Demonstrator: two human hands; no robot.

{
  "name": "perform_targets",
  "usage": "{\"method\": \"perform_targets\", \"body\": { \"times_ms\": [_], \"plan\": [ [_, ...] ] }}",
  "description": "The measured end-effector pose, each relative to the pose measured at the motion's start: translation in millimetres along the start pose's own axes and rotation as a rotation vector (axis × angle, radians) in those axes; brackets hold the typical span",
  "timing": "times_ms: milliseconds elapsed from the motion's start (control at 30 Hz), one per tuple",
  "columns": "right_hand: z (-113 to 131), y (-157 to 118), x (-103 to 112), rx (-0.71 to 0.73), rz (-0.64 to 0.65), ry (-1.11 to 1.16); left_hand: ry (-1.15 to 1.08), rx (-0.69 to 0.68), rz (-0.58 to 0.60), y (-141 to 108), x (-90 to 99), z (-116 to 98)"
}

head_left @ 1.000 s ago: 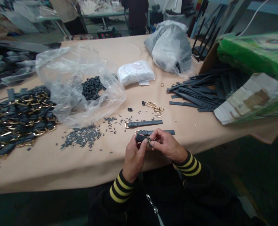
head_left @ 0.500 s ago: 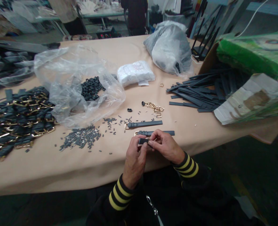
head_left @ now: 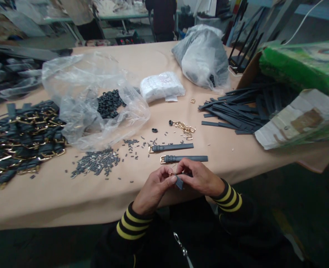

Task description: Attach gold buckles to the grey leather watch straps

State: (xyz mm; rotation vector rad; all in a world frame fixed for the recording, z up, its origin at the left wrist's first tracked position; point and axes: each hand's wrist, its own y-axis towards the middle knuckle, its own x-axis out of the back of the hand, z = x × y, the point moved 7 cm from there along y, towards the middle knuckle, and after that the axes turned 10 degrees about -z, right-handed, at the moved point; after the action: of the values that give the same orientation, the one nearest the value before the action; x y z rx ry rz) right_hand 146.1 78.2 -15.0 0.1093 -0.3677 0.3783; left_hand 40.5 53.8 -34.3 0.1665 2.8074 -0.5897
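At the table's front edge both hands meet over a dark strap [head_left: 179,182] with a small gold buckle [head_left: 173,173] at its upper end. My left hand [head_left: 155,186] pinches the buckle side, its thumb against the strap. My right hand [head_left: 200,177] is closed on the strap, and its curled fingers hide part of it. Just beyond lie two straps with gold buckles, a nearer one [head_left: 184,159] and a farther one [head_left: 171,147]. Behind them sit a pile of gold buckles [head_left: 184,127] and a dark loop [head_left: 154,130].
Small dark pieces [head_left: 96,162] are heaped left of my hands. Further left lies a mound of buckled straps [head_left: 25,137]. A clear bag [head_left: 83,111] holds dark loops [head_left: 111,104]. Loose straps [head_left: 231,109] spill from a green box [head_left: 300,63]. A white packet [head_left: 162,86] and a filled bag [head_left: 202,56] stand behind.
Both hands have drawn slightly toward me, off the nearer strap. The held strap has turned and now hangs downward, with the gold buckle showing between the fingers.
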Motion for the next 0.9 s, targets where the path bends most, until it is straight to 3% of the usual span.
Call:
{"method": "perform_targets", "body": {
  "times_ms": [133, 300, 500, 667, 733, 833, 900],
  "plan": [
    [-5.3, -0.4, 4.6, -0.066, 0.058, 0.001, 0.077, -0.055, -0.010, 1.7, 4.9, -4.8],
    [-7.5, -2.7, 3.4, -0.194, 0.251, 0.170, 0.118, -0.082, -0.134, 5.2, 15.9, -8.5],
    [-12.2, 8.7, -0.7, -0.228, 0.219, 0.159, 0.126, -0.144, -0.179, 8.9, 22.6, -12.0],
    [5.5, 23.6, 1.7, -0.016, 0.131, -0.187, 0.176, -0.086, -0.073, 15.3, 27.3, -9.5],
    [17.2, 32.7, 1.9, 0.080, 0.151, -0.310, 0.234, -0.059, -0.055, 17.9, 30.1, -7.7],
    [30.2, 58.7, -3.0, 0.176, 0.279, -0.411, 0.254, -0.044, -0.118, 21.7, 37.3, -7.4],
    [35.5, 88.9, -4.1, 0.219, 0.267, -0.494, 0.224, -0.034, -0.171, 23.5, 41.1, -7.4]
  ]
}}
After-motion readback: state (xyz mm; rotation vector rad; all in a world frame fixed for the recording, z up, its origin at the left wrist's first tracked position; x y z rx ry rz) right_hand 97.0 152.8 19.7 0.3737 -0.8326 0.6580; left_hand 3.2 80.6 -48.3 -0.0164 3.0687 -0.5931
